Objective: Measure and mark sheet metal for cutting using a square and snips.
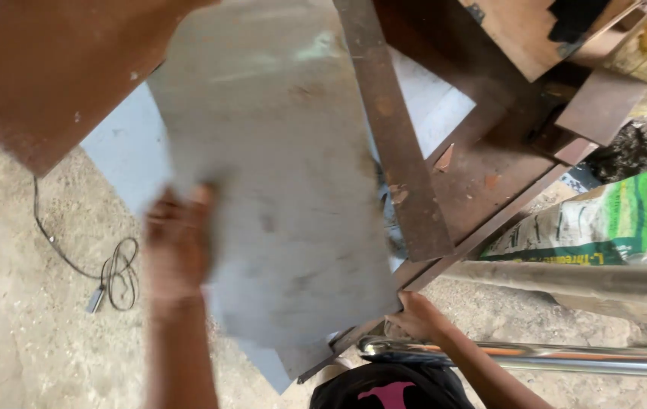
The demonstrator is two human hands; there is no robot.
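Grey metal sheet (278, 197) held tilted over stacked rusty plates (482, 174), left hand (176, 246) gripping its left edge, apparently for balance (motion blur), right hand (418, 314) clamped on its lower right corner, beside a steel pipe (565, 357).

Dusty concrete floor (13, 288), daylit, with rusty offcuts (490, 174).

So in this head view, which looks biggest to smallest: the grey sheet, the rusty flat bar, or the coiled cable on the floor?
1. Grey sheet
2. Rusty flat bar
3. Coiled cable

The sheet sits nearest the camera, which exaggerates it.
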